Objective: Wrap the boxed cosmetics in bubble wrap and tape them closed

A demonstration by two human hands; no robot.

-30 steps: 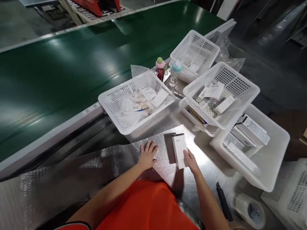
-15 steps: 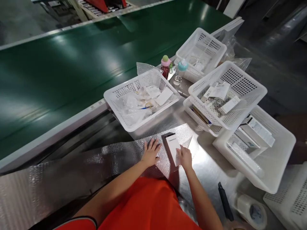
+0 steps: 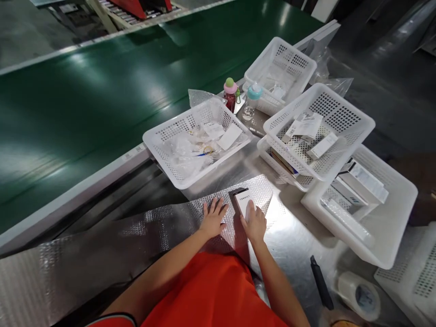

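A white box (image 3: 243,198) with a black end and "CHANEL" printed on it lies on a sheet of bubble wrap (image 3: 180,213). My right hand (image 3: 255,223) is over the box's near half, with the index finger along the top, the thumb at the left side and the other fingers at the right. That part of the box is hidden. Just left of the box, my left hand (image 3: 213,220) rests flat on the bubble wrap, fingers spread and holding nothing.
A white basket (image 3: 182,184) of plastic-bagged items stands ahead. Stacked baskets (image 3: 368,125) and a white bin (image 3: 405,195) with boxes are at right. Nearer lie a black-handled tool (image 3: 321,282) and tape roll (image 3: 359,295). Two bottles (image 3: 230,97) stand by the green conveyor (image 3: 102,95).
My right hand has moved from the box's near right edge up and left over it, now covering its near half. The left hand stays flat on the wrap.
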